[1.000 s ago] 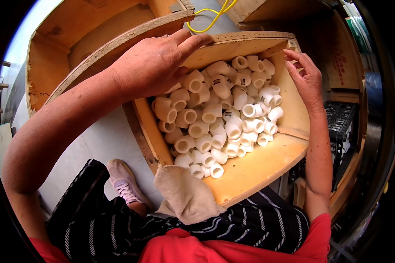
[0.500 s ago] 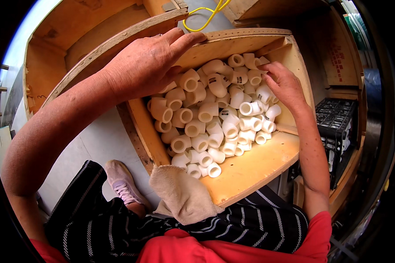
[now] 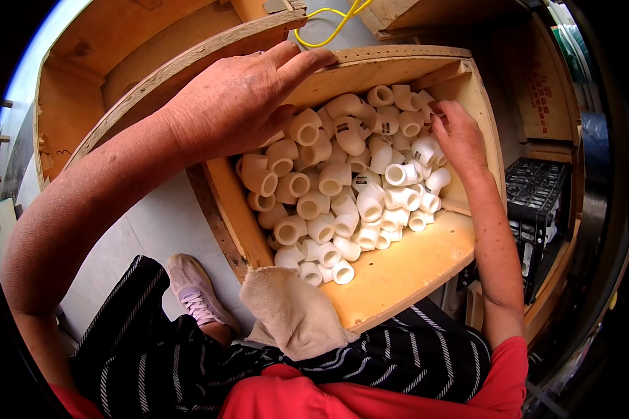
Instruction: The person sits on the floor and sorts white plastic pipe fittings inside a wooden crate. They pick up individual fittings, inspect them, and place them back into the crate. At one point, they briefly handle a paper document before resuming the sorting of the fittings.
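Observation:
A wooden box (image 3: pixel 412 262) rests against my lap, with many white plastic pipe elbows (image 3: pixel 333 178) heaped in it. My left hand (image 3: pixel 248 94) is closed over the box's far rim; its index finger lies along the top edge and the thumb hangs inside. At the right end of the heap, my right hand (image 3: pixel 460 136) reaches in with curled fingers. Its fingertips are at a white pipe elbow (image 3: pixel 425 105) by the far right corner, partly covered by the fingers. A beige cloth (image 3: pixel 290 311) drapes over the box's near left corner.
Another wooden box (image 3: pixel 84 77) stands at the far left, close to my left forearm. A yellow cord (image 3: pixel 339 28) loops beyond the far rim. To the right are a black plastic crate (image 3: pixel 534 188) and a wooden shelf (image 3: pixel 545 91). My shoe (image 3: pixel 192 286) is on the grey floor.
The box and both hands sit slightly further right in the picture. The right fingers have drawn in a little at the far right corner. The left hand keeps its place on the rim.

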The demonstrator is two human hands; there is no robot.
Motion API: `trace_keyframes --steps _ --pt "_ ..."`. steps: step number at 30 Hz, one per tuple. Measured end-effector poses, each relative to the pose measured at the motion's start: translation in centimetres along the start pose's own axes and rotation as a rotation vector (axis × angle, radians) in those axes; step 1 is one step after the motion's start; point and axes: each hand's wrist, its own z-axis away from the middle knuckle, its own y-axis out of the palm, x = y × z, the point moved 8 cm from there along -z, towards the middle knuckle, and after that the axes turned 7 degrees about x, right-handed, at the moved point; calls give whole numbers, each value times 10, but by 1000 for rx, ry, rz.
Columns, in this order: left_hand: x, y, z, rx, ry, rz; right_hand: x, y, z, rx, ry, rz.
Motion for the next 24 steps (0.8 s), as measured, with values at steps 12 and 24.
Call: trace_keyframes --steps 12,24 --pt "1 0 1 0 6 -8 6 12 3 106 34 41" --pt "2 1 1 -7 -1 8 12 21 5 43 -52 121"
